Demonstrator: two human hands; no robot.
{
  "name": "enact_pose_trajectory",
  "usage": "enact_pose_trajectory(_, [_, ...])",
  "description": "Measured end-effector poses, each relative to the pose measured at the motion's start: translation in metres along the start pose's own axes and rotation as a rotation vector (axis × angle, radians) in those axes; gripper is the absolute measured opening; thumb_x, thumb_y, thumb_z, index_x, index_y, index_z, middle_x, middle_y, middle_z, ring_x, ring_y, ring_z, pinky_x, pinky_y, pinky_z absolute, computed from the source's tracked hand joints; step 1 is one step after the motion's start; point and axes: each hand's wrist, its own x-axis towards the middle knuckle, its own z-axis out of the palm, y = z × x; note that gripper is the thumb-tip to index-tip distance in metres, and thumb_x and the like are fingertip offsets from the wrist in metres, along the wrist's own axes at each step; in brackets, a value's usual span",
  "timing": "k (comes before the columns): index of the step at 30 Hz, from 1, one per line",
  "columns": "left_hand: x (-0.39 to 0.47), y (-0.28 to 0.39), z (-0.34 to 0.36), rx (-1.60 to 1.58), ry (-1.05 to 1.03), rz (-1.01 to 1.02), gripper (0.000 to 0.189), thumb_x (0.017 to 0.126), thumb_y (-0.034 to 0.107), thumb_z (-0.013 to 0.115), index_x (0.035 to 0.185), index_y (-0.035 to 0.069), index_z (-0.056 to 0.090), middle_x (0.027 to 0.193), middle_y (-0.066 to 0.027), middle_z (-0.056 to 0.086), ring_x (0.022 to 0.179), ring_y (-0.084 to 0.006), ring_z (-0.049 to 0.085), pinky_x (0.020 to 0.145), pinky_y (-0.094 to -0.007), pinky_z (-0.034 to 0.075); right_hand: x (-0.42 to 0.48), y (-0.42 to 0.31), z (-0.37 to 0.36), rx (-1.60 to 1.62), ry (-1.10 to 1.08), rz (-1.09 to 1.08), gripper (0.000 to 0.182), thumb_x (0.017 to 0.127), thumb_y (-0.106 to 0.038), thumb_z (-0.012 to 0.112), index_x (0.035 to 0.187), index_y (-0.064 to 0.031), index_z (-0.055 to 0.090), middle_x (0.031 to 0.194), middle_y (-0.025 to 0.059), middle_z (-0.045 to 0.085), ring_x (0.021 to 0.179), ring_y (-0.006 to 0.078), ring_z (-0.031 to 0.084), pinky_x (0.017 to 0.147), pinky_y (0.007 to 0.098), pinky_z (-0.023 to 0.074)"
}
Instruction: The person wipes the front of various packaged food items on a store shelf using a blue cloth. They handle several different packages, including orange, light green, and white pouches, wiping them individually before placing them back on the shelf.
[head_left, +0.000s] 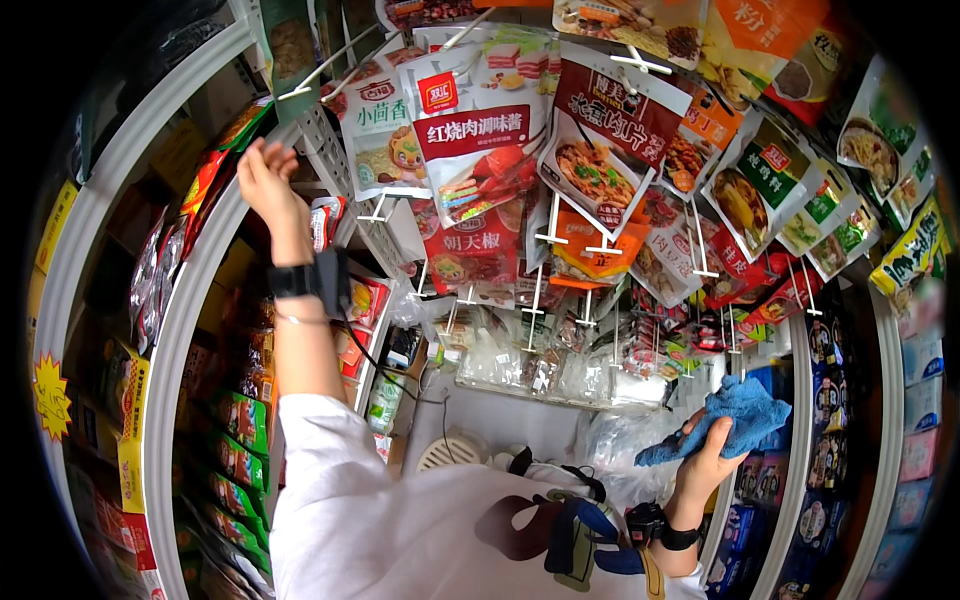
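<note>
My right hand (711, 455) grips a bunched blue cloth (739, 420) at the lower right, with the thumb pressed on it. Part of the cloth hangs out on the left of the fingers. At the upper left my left hand (268, 178) is raised, fingers loosely bent and apart, with nothing visible in it. It is beside the white edge of a shelf (217, 247) that holds red and green packets (206, 180). To its right, a white seasoning pouch (381, 127) hangs from a display hook. Black straps with small devices circle both wrists.
Hanging pouches (476, 135) fill the pegboard ahead, and white metal hooks (555, 232) stick out towards me. Clear-bagged goods (517, 360) lie on a low shelf. A thin black cable (367, 352) trails from my left wrist. A crumpled clear plastic bag (626, 450) is near my right hand.
</note>
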Motion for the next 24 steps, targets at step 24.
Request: enact_pose_trajectory(24, [-0.170, -0.033, 0.068, 0.497, -0.578, -0.037, 0.036, 0.071, 0.021, 0.072, 0.092, -0.002, 0.056, 0.085, -0.0137, 0.065, 0.078, -0.0179, 0.063, 0.068, -0.0292, 0.047, -0.003, -0.001, -0.036, -0.124, 0.172, 0.038, 0.032, 0.087, -0.024, 0.053, 0.102, 0.0033, 0.045, 0.070, 0.0081, 0.052, 0.053, 0.0137, 0.051, 0.046, 0.0237, 0.0394])
